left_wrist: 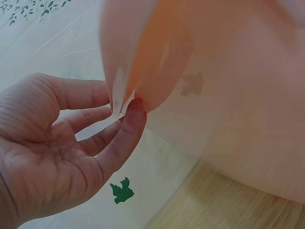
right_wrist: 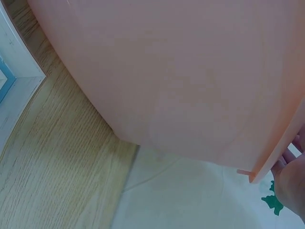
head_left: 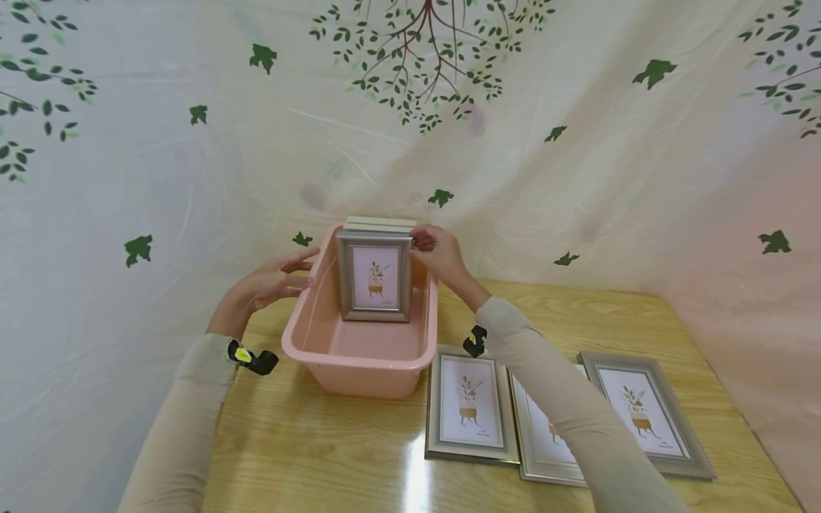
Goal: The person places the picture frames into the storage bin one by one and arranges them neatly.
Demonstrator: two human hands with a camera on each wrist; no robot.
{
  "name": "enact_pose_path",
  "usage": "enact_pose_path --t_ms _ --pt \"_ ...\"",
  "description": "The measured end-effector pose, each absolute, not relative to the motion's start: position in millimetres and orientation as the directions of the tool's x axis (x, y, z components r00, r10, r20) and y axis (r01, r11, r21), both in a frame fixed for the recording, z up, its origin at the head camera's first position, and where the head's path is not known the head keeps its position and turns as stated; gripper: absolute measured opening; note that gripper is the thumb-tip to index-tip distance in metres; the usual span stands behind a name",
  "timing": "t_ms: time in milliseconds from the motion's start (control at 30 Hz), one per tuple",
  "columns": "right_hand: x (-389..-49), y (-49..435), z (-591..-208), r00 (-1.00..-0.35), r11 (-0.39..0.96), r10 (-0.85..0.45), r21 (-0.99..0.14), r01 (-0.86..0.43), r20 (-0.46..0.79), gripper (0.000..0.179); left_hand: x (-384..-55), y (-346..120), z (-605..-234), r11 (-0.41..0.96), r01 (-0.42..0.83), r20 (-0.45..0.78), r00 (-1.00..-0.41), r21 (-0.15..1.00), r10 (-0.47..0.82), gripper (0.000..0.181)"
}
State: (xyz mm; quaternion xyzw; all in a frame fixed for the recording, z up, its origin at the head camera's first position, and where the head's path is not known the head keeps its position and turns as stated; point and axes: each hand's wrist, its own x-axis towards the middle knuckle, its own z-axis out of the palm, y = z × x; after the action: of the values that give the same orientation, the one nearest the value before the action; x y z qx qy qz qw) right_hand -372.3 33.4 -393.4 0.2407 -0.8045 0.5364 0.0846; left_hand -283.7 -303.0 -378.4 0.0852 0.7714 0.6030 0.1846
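A pink plastic basin (head_left: pixel 368 365) stands on the wooden table. Inside it, a silver-grey picture frame (head_left: pixel 375 276) with a potted-plant print stands nearly upright. My right hand (head_left: pixel 442 255) grips this frame at its upper right corner, over the basin's right rim. In the right wrist view only part of that hand (right_wrist: pixel 291 183) shows, beyond the basin rim, and the frame is hidden. Behind the held frame, the pale top edges of other frames (head_left: pixel 380 222) stick up. My left hand (head_left: pixel 272 281) holds the basin's left rim, its fingertips at the edge in the left wrist view.
Right of the basin, three similar picture frames lie face up on the table: a near one (head_left: pixel 471 410), a middle one (head_left: pixel 545 456) partly under my right forearm, and a far right one (head_left: pixel 644 413). A leaf-patterned cloth (head_left: pixel 513 178) hangs behind the table.
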Motion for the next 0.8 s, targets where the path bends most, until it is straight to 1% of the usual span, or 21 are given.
enact_pose_path --t_ms 167,567,800 --pt "-369.3 35.4 -391.9 -0.876 0.323 -0.294 -0.823 -0.468 0.383 0.032 -282.1 -301.6 -378.8 0.249 -0.099 -0.184 -0.920 0.964 0.346 0.080" --pt "-362.1 40.4 -388.4 -0.869 0.307 -0.296 -0.822 -0.479 0.396 0.031 -278.3 -299.7 -379.1 0.253 -0.091 -0.178 -0.921 0.963 0.347 0.079" --pt "-358.5 46.0 -385.3 -0.852 0.295 -0.311 -0.810 -0.507 0.421 0.033 -276.3 -298.6 -377.2 0.258 -0.102 -0.187 -0.925 0.961 0.331 0.080"
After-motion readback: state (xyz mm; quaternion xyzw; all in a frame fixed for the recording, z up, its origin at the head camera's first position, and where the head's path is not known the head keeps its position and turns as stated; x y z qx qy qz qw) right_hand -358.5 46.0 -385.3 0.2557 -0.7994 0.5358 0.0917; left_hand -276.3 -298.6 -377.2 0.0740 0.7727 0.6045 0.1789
